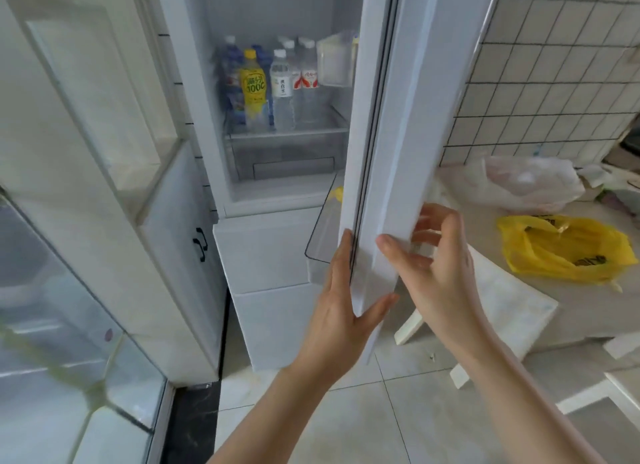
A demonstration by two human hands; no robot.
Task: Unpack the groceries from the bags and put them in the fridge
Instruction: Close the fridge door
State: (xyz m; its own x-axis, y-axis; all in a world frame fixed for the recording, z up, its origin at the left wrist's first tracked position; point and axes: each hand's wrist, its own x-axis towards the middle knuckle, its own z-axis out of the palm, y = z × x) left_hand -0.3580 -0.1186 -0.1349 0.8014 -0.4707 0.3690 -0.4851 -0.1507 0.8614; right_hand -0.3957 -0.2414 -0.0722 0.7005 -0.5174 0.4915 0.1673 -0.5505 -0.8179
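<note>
Head | both hands (pixel 341 301) (pixel 438 256) on smooth white fridge door (pixel 391 152) edge

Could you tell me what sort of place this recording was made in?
Most likely a home kitchen. A white fridge stands with its door open and drink bottles on a shelf; the wall is tiled white, and a yellow plastic bag lies on the counter beside it.
</note>
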